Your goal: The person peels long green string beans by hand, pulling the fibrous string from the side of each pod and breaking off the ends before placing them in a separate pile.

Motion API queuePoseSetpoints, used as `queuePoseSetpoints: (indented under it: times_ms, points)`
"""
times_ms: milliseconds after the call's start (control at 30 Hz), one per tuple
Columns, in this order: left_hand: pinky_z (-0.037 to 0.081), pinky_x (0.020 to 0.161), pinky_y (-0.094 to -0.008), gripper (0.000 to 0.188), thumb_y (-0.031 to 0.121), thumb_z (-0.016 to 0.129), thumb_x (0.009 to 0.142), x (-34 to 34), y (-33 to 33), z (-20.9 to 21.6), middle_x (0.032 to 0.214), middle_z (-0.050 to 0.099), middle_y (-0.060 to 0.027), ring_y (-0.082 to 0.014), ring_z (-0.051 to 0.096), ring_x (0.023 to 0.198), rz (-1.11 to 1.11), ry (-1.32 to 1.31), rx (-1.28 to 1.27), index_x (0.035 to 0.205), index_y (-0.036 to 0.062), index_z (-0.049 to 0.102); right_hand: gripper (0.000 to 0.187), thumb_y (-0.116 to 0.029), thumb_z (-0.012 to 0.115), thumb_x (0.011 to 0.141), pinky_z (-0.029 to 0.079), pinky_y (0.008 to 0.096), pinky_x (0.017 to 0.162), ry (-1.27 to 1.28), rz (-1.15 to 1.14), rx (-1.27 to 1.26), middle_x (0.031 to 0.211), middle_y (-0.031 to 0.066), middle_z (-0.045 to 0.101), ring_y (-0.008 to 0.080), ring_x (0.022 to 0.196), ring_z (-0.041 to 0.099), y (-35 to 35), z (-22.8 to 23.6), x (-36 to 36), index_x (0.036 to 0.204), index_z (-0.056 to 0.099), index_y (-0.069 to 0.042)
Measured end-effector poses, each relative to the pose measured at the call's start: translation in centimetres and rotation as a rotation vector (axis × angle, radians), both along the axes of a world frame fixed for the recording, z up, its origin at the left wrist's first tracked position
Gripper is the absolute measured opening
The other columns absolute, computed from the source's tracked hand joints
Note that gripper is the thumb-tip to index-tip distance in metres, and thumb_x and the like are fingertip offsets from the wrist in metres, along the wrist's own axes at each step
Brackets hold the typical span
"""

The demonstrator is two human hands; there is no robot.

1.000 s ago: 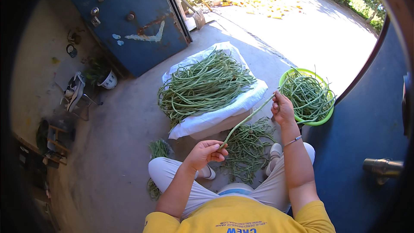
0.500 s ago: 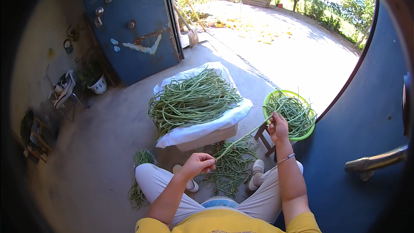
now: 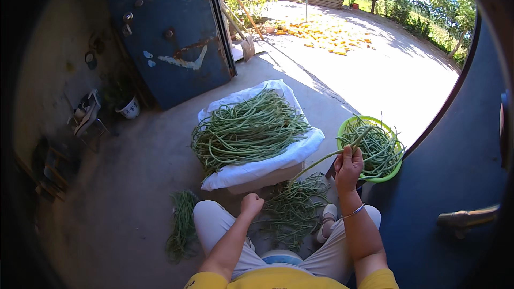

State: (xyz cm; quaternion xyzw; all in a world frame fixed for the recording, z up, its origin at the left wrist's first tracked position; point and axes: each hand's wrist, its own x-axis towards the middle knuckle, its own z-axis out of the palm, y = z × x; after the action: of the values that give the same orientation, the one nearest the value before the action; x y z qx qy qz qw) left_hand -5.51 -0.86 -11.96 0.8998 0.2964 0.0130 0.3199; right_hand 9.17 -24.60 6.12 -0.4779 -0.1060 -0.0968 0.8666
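My right hand (image 3: 349,168) is pinched round a long green bean (image 3: 319,161). One part of the bean slants down to the left, and more lengths stick up past my fingers over the lime-green basket (image 3: 395,173) of beans. My left hand (image 3: 251,205) is closed with its back up, apart from the bean; whatever its fingers hold, if anything, is hidden. Ahead of it, a heap of long beans (image 3: 249,126) lies on a white cloth (image 3: 257,169) in a box. Loose bean pieces (image 3: 292,219) cover the floor between my feet.
Another bunch of beans (image 3: 182,225) lies on the floor left of my knee. Blue metal doors (image 3: 166,69) stand at both sides of the doorway. A potted plant (image 3: 128,108) sits by the left wall. Outside, corn cobs (image 3: 326,37) are spread on sunlit ground.
The bean was stretched between both hands; now only my right hand visibly holds it. My left hand has come away from its lower end and curled. The whole view has shifted slightly.
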Motion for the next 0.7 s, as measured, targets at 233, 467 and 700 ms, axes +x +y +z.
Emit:
queuePoseSetpoints:
  times_ms: [233, 467, 700]
  points:
    - [0.047, 0.06, -0.0371, 0.031, 0.036, 0.059, 0.072, 1.0, -0.7, 1.6, 0.057, 0.059, -0.0097, -0.0236, 0.06, 0.058, -0.14, 0.091, -0.047, 0.067, 0.0063, 0.065, 0.021, -0.027, 0.045, 0.092, 0.037, 0.0191, 0.042, 0.263, -0.032, -0.018, 0.068, 0.0026, 0.055, 0.0068, 0.049, 0.047, -2.8, -1.4, 5.2, 0.084, 0.05, -0.009]
    - [0.046, 0.072, -0.0365, 0.028, 0.025, 0.063, 0.071, 4.1, 1.0, 5.7, 0.087, 0.057, -0.0124, -0.0267, 0.058, 0.084, -0.257, -0.115, -0.121, 0.091, 0.0039, 0.061, 0.018, -0.027, 0.037, 0.095, 0.047, 0.0396, 0.079, 0.343, -0.356, 0.295, 0.108, 0.0054, 0.054, 0.0183, 0.095, 0.054, -3.9, -3.8, 8.8, 0.102, 0.044, -0.013]
    - [0.044, 0.06, -0.0245, 0.015, 0.012, 0.06, 0.077, 3.3, 4.7, 6.1, 0.073, 0.061, -0.0048, -0.0109, 0.054, 0.063, -0.004, -0.379, -0.279, 0.086, 0.0, 0.063, 0.022, -0.02, 0.032, 0.095, 0.042, 0.0388, 0.093, -0.111, -0.588, 0.118, 0.113, 0.0136, 0.052, 0.0248, 0.104, 0.052, -8.8, 5.5, 15.5, 0.109, 0.041, -0.005]
